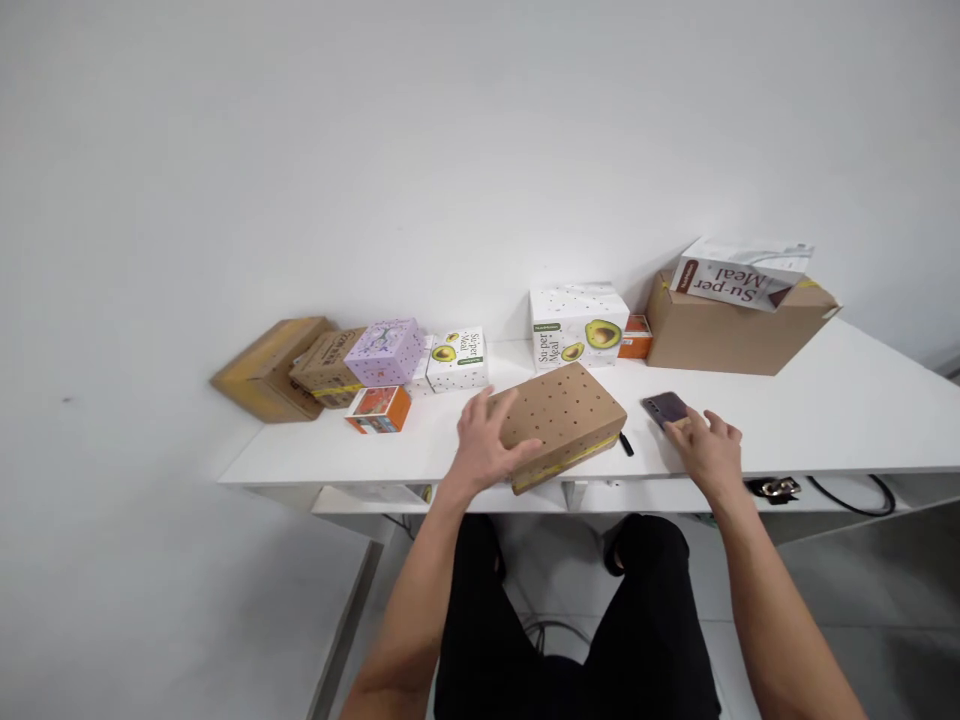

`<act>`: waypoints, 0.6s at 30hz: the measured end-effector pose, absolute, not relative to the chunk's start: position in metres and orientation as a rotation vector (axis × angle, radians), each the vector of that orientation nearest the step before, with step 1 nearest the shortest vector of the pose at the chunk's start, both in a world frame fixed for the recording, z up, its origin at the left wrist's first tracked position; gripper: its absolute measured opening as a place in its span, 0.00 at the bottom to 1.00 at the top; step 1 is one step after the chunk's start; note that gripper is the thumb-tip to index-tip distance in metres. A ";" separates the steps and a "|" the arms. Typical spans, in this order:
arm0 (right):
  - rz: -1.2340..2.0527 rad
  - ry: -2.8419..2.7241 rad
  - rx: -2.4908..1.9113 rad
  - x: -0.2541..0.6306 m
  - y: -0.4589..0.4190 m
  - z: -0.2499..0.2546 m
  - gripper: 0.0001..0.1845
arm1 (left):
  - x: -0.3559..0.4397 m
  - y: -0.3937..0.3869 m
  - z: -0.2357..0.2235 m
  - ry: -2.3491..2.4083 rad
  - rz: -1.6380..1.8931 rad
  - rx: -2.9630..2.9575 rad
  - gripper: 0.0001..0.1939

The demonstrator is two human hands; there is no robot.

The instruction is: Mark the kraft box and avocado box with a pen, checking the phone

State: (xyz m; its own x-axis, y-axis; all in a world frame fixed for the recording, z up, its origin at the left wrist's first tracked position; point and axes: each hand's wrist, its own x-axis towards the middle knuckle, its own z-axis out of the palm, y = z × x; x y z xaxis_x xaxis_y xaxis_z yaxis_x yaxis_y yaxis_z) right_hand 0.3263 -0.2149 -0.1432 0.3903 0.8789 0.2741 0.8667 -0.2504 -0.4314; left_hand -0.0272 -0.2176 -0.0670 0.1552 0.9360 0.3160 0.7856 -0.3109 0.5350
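Note:
A brown cardboard box with dark dots [562, 410] and yellow tape along its near side sits at an angle near the table's front edge. My left hand [484, 440] is at its left end, fingers spread, thumb over the near left corner; whether it presses on the box I cannot tell. To the right, a dark phone [664, 407] lies back up, its camera end pointing away from me. My right hand [705, 450] has thumb and forefinger at the phone's near end, which they partly hide. A black pen-like object [626, 445] lies between box and phone.
Along the wall on the white table [847, 420] stand a white avocado box [577, 325], a smaller one [457, 358], a purple box [386, 352], an orange box [379, 410] and brown cartons [281, 370]. A large carton [720, 335] bears a crumpled white package [742, 272].

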 end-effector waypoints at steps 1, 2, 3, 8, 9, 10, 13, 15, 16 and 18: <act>0.148 -1.451 -2.050 0.319 -0.219 -0.137 0.29 | -0.039 -0.211 -0.072 1.724 0.974 1.980 0.43; 0.290 -1.416 -1.955 0.310 -0.223 -0.132 0.30 | -0.049 -0.205 -0.079 1.745 1.024 1.747 0.44; 0.438 -1.388 -1.865 0.299 -0.227 -0.128 0.31 | -0.056 -0.200 -0.085 1.723 1.013 1.541 0.45; 0.844 -1.319 -1.613 0.237 -0.231 -0.123 0.32 | -0.058 -0.210 -0.110 1.352 0.951 1.100 0.40; 0.840 -1.309 -1.580 0.227 -0.230 -0.122 0.31 | -0.057 -0.218 -0.113 1.316 1.011 1.067 0.39; 0.822 -1.308 -1.546 0.218 -0.229 -0.121 0.30 | -0.056 -0.227 -0.114 1.295 1.080 1.026 0.38; 0.765 -1.384 -1.423 0.193 -0.220 -0.106 0.30 | -0.064 -0.256 -0.112 1.275 1.297 0.885 0.36; 0.737 -1.477 -1.324 0.173 -0.202 -0.088 0.33 | -0.074 -0.265 -0.105 1.266 1.442 0.807 0.34; 0.718 -1.532 -1.282 0.162 -0.189 -0.078 0.33 | -0.079 -0.266 -0.100 1.258 1.509 0.778 0.34; 0.713 -1.614 -1.192 0.136 -0.157 -0.056 0.35 | -0.090 -0.257 -0.088 1.242 1.618 0.741 0.33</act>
State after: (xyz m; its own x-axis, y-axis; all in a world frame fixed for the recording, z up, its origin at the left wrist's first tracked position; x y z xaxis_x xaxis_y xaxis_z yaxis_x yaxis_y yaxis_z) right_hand 0.1357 -0.1567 -0.0560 -0.0504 0.9331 0.3560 0.3647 0.3491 -0.8632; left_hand -0.0899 -0.2567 -0.0877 -0.3819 0.9212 -0.0744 -0.3097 -0.0517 0.9494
